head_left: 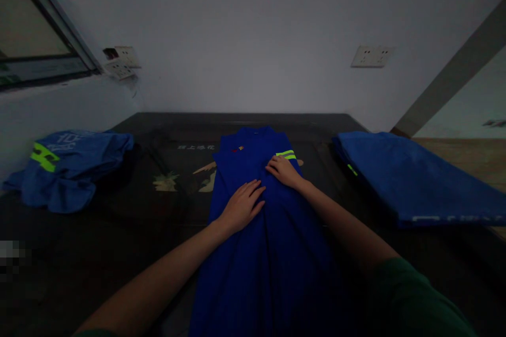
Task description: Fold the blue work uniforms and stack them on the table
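While both palms lie flat | left hand (241, 205), right hand (282, 171): fingers spread, gripping nothing, on blue garment (261, 242) | dark table (118, 231).

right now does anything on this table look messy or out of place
One thing: the blue garment at the table's left edge lies crumpled in a heap, while the stack on the right is folded flat. The garment in the middle lies smooth, with the left hand and right hand flat on it.
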Tool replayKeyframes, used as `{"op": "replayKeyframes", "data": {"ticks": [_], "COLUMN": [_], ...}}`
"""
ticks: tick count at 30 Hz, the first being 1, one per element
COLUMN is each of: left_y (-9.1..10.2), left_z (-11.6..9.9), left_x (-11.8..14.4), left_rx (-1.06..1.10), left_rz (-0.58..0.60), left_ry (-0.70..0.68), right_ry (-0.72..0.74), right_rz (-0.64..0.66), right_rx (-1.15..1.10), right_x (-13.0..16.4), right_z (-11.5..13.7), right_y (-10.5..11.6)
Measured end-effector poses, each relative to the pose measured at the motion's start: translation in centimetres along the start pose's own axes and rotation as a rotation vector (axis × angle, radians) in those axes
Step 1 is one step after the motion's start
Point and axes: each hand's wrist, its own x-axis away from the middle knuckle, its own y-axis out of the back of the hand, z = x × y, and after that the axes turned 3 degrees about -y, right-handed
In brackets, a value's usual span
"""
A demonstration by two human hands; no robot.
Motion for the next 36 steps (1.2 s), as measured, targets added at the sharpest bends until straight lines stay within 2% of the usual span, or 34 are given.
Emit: {"op": "replayKeyframes", "data": {"ticks": [6, 10, 15, 18, 26, 32, 36], "left_y": [0.3, 0.8, 1.1, 1.0, 0.7, 0.3, 0.1], "left_z": [0.4, 1.3, 1.8, 1.7, 1.9, 1.8, 1.9], "left_x": [0.0, -2.1, -6.7, -8.2, -8.5, -8.2, -7.8], "left_rx": [0.143, 0.27, 0.189, 0.19, 0.313, 0.445, 0.631], "left_rz": [-0.071, -0.13, 0.038, 0.089, 0.023, -0.069, -0.039], "left_ry": [0.009, 0.155, 0.234, 0.272, 0.393, 0.454, 0.527], "right_ry": [0.053, 0.074, 0.082, 0.095, 0.048, 0.132, 0.128], "right_rz": [0.073, 0.078, 0.019, 0.002, -0.02, -0.007, 0.034], "right_rx": [0.028, 0.006, 0.003, -0.011, -0.063, -0.014, 0.028], "right_x": [-0.6, -0.9, -0.7, -0.5, -0.8, -0.6, -0.6], "right_z": [0.3, 0.1, -0.1, -0.2, -0.7, -0.9, -0.6], "right_y": [-0.4, -0.5, -0.8, -0.8, -1.3, -1.4, -1.3]}}
